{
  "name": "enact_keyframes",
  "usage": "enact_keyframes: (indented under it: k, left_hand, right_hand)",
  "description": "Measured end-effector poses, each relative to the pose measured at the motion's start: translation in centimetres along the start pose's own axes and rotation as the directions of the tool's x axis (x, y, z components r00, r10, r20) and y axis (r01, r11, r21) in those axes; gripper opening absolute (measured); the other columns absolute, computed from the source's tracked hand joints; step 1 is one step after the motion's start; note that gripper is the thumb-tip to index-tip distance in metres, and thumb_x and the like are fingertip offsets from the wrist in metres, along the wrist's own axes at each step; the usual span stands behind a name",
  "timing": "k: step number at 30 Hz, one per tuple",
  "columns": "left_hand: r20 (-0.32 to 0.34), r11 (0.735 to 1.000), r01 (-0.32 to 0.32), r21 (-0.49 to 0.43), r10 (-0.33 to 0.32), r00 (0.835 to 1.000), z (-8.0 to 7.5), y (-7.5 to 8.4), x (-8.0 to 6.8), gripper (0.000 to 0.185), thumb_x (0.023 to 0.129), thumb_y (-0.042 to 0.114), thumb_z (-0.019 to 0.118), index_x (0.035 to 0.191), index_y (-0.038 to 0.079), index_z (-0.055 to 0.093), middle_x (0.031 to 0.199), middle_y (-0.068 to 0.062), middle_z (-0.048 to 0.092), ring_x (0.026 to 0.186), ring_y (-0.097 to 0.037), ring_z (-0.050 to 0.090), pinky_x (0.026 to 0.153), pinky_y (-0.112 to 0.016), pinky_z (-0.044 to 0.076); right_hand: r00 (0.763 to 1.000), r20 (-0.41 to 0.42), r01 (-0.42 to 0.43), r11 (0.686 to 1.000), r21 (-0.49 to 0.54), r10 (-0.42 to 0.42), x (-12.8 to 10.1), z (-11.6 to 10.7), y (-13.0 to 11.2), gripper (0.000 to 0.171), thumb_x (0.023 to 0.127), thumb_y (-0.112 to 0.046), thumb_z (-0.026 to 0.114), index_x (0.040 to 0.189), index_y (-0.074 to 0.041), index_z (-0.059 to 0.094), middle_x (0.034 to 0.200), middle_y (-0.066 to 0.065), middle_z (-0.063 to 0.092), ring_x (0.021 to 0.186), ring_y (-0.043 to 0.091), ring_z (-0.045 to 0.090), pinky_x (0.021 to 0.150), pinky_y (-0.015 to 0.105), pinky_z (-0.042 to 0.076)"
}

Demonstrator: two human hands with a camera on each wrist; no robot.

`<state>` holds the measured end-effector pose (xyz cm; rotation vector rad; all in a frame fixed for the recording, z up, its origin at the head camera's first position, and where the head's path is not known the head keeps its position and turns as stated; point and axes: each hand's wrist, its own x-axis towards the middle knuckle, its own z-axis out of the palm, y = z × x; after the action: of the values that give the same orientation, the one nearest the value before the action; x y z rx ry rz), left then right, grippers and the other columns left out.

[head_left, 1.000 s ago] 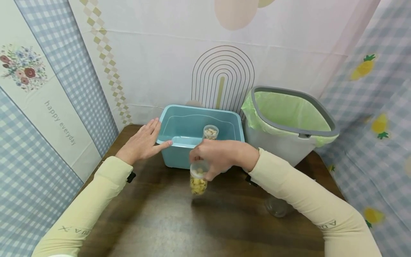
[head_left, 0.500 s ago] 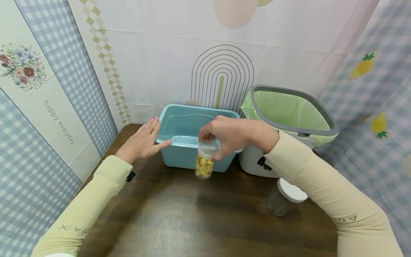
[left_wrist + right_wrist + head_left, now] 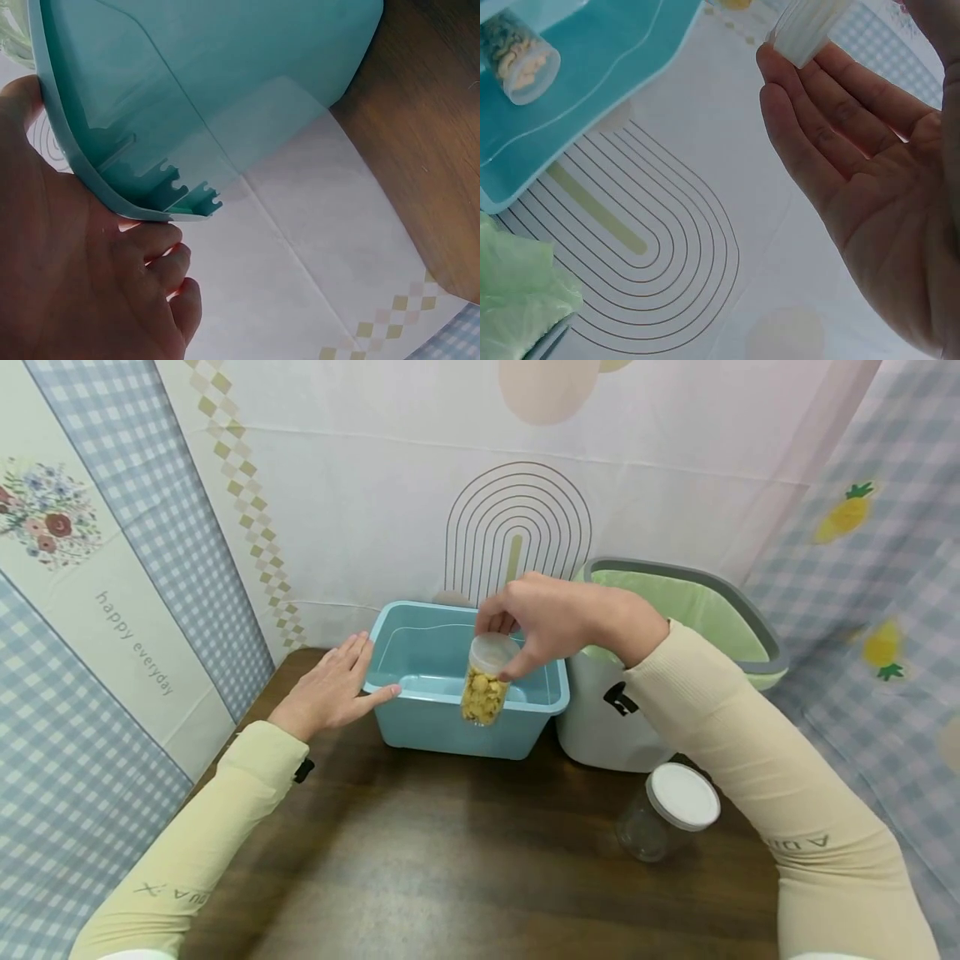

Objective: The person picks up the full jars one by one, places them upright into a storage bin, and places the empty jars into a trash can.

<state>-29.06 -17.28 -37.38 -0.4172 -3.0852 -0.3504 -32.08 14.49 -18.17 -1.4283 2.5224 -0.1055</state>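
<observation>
Head view: the right hand (image 3: 562,622) pinches the white lid of a small clear jar (image 3: 483,681) full of yellow snacks, in the middle of the frame, just above the blue tub (image 3: 405,731). The jar hangs below the fingers. It looks light, hard and smooth, so it could slip; the lid rim seems the best place to hold. The left hand (image 3: 330,689), fingers spread flat, rests on the tub's left rim. Another jar probably lies inside the tub (image 3: 525,56).
</observation>
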Motion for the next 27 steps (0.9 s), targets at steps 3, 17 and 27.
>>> enact_keyframes:
  k: [3,17,27]
  left_hand:
    - [-0.01,1.0,-0.002,0.007,0.002,1.0,0.1,-0.1,0.0,0.1,0.107,0.065,0.041,0.166,-0.009,0.009,0.176,-0.028,0.006,0.165,-0.044,0.008,0.134,-0.059,0.012]
    - [-0.055,1.0,-0.002,0.024,0.003,0.998,0.7,-0.1,-0.4,0.098,0.107,0.063,0.045,0.166,-0.008,0.013,0.176,-0.028,0.01,0.165,-0.043,0.012,0.135,-0.059,0.013]
    - [-0.068,0.999,0.021,0.029,-0.019,0.997,0.9,0.1,0.2,0.098,0.107,0.063,0.045,0.167,-0.007,0.012,0.176,-0.026,0.01,0.165,-0.042,0.012,0.134,-0.059,0.014]
  right_hand:
    - [1.0,-0.008,-0.02,1.0,0.004,0.02,0.5,-0.5,0.0,0.045,0.084,-0.029,0.088,0.121,-0.009,0.072,0.116,0.004,0.077,0.109,0.019,0.071,0.101,0.039,0.061]
    - [0.996,-0.047,-0.07,0.997,0.008,0.071,3.7,-0.8,1.2,0.04,0.085,-0.03,0.086,0.117,-0.008,0.073,0.118,0.008,0.076,0.112,0.022,0.07,0.102,0.038,0.059]
    - [0.994,-0.054,-0.095,0.995,0.018,0.096,6.5,-0.5,3.1,0.036,0.086,-0.028,0.085,0.114,-0.009,0.074,0.115,0.008,0.075,0.108,0.023,0.068,0.096,0.037,0.059]
